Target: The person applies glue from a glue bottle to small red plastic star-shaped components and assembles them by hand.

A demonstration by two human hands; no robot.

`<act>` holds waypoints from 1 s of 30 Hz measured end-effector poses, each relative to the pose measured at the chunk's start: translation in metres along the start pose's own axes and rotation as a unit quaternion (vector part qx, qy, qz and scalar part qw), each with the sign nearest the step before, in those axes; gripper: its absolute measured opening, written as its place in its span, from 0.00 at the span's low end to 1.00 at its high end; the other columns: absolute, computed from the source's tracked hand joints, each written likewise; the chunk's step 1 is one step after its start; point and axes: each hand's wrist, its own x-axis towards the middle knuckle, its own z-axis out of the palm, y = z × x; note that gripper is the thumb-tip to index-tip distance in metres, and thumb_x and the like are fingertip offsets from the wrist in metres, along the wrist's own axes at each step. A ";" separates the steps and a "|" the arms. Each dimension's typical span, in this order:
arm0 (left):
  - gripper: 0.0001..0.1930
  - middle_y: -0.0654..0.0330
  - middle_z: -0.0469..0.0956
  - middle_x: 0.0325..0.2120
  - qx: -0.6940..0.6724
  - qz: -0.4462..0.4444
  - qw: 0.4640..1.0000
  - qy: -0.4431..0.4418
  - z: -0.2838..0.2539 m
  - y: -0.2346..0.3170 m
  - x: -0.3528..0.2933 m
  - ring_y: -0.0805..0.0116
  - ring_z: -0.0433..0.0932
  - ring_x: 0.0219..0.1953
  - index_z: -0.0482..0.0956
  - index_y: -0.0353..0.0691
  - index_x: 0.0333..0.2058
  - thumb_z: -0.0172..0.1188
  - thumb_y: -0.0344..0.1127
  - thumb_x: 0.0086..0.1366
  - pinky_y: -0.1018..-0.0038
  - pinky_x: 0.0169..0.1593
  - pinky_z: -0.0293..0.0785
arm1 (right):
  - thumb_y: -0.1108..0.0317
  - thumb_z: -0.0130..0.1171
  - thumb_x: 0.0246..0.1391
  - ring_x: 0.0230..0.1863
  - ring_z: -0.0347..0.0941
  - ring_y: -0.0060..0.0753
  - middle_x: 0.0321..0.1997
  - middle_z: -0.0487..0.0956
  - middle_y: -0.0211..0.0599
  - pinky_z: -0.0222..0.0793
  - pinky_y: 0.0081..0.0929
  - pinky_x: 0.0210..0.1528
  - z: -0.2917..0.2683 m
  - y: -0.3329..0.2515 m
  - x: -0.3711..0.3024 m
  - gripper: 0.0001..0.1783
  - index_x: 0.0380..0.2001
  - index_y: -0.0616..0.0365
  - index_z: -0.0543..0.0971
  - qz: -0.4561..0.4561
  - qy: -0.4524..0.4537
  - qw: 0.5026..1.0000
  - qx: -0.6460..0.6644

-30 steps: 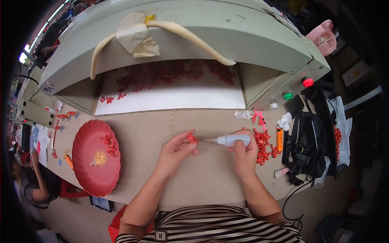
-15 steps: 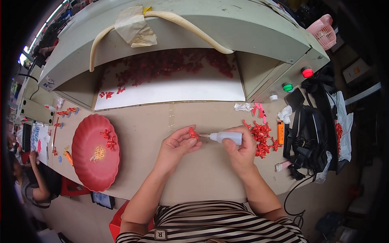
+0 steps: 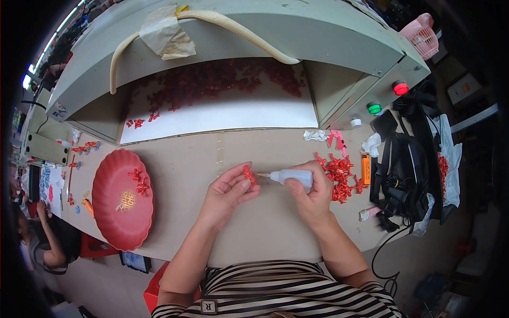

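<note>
Between the fingertips of my left hand (image 3: 227, 192) is a small red plastic figure (image 3: 248, 176). My right hand (image 3: 313, 193) is closed round a white squeeze bottle (image 3: 291, 178) with a thin nozzle. The bottle lies nearly level, its nozzle pointing left at the red figure; whether the tip touches it I cannot tell. Just right of my right hand lies a pile of similar red figures (image 3: 339, 177). A scalloped red dish (image 3: 103, 212) on the left holds a few more red figures (image 3: 140, 183).
Behind my hands stands a grey-green machine (image 3: 350, 47) with many red pieces on its white bed (image 3: 238, 121). An orange box-shaped thing (image 3: 366, 169), a black bag (image 3: 400, 169) and cables lie to the right. At far left, a person's arm (image 3: 49, 233) shows.
The whole view has shifted slightly. The red figure appears turned more upright in my left fingers, and the bottle's nozzle still points at it.
</note>
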 end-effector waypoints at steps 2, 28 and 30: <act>0.19 0.59 0.73 0.41 0.005 -0.001 1.000 -0.002 0.000 0.000 -0.001 0.69 0.75 0.40 0.65 0.38 0.53 0.50 0.27 0.62 0.73 0.47 0.73 | 0.64 0.64 0.45 0.27 0.71 0.24 0.27 0.75 0.35 0.66 0.20 0.29 0.000 0.000 0.000 0.13 0.30 0.61 0.73 0.004 -0.002 1.000 -0.004; 0.19 0.57 0.73 0.42 0.024 -0.014 0.999 -0.015 0.001 0.003 0.000 0.70 0.75 0.41 0.63 0.36 0.54 0.49 0.28 0.63 0.72 0.48 0.72 | 0.64 0.65 0.43 0.27 0.72 0.28 0.27 0.75 0.36 0.67 0.21 0.29 0.003 0.004 0.000 0.14 0.29 0.60 0.73 -0.006 -0.004 0.999 -0.036; 0.19 0.56 0.73 0.43 0.023 -0.013 0.999 -0.018 0.001 0.003 0.000 0.70 0.75 0.41 0.63 0.36 0.54 0.48 0.28 0.63 0.72 0.48 0.72 | 0.64 0.65 0.43 0.27 0.72 0.28 0.27 0.75 0.36 0.67 0.21 0.29 0.003 0.003 0.000 0.14 0.29 0.60 0.73 0.002 -0.006 0.999 -0.032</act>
